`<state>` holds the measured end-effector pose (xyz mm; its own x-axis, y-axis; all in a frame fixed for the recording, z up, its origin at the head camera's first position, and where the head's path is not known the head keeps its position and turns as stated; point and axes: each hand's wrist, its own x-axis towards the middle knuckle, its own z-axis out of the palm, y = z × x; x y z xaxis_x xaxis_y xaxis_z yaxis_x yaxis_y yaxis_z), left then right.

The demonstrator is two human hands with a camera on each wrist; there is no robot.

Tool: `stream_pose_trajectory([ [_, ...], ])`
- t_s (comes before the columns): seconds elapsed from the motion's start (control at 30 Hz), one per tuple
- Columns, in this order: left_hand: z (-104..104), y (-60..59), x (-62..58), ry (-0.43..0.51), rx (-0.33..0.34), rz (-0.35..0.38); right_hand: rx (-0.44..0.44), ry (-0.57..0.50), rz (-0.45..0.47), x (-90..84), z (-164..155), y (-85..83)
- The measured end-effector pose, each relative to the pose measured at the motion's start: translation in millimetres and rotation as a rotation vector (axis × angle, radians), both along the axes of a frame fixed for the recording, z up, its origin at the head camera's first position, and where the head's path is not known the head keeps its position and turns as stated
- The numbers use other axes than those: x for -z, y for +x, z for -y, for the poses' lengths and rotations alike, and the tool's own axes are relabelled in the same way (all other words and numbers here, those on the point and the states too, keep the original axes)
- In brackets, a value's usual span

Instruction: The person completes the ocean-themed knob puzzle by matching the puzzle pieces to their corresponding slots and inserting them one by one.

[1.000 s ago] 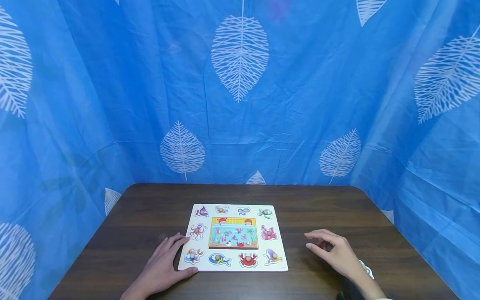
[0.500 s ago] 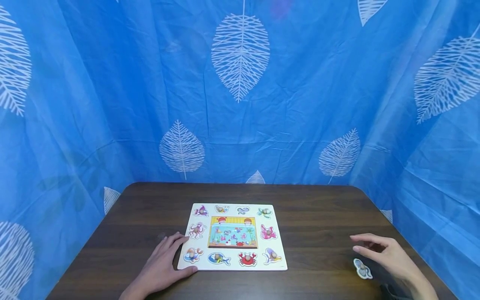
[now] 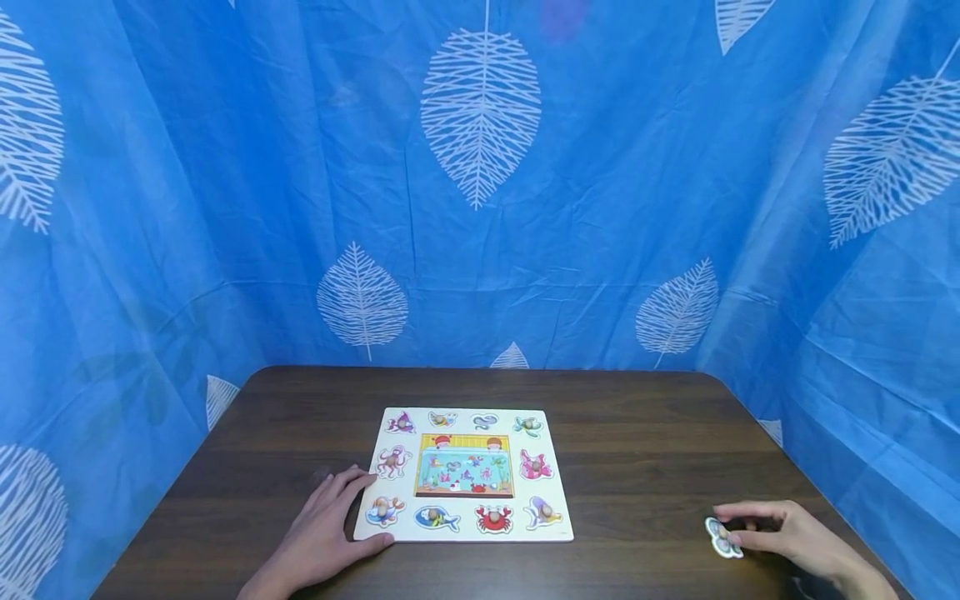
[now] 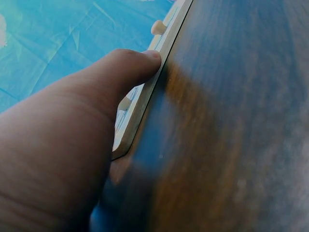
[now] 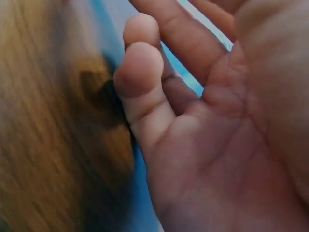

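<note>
A white wooden puzzle board (image 3: 557, 500) lies in the middle of the dark table (image 3: 645, 450). Sea-animal pieces with small knobs ring a central aquarium picture. My left hand (image 3: 330, 521) rests flat on the table, its fingers against the board's left edge and its thumb at the front left corner. In the left wrist view the thumb (image 4: 135, 65) presses the board's edge (image 4: 145, 101). A loose pale piece (image 3: 723, 538) with a knob lies near the table's right front. My right hand (image 3: 783, 537) reaches it with loosely extended fingertips. The right wrist view shows only this hand (image 5: 193, 96), not the piece.
A blue curtain with white leaf prints (image 3: 480, 108) closes in the table at the back and both sides. The table's right edge (image 3: 825, 492) runs close behind the right hand. Bare wood (image 3: 285, 433) shows around the board.
My right hand has moved away from the board, right and towards the table's front, and come down to the loose piece. The left hand and the board have stayed put.
</note>
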<state>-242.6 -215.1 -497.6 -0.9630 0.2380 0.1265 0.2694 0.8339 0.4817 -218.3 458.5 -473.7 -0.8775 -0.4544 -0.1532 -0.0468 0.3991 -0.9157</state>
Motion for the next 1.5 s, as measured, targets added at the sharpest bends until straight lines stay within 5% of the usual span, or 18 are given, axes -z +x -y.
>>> stream_pose_trajectory([
  [0.43,0,0.1,0.9,-0.007,-0.009,0.022,-0.04,0.077,-0.066,1.5,11,-4.7],
  [0.73,0,1.3,1.1,0.012,0.005,-0.004,0.095,0.238,-0.188,3.5,42,-11.2],
  [1.0,0,0.2,2.8,0.016,0.003,-0.013,0.156,0.283,-0.235,4.7,68,-25.5],
  [1.5,0,1.3,-1.0,0.006,0.002,0.017,0.243,0.346,-0.473,-10.3,131,-62.6],
])
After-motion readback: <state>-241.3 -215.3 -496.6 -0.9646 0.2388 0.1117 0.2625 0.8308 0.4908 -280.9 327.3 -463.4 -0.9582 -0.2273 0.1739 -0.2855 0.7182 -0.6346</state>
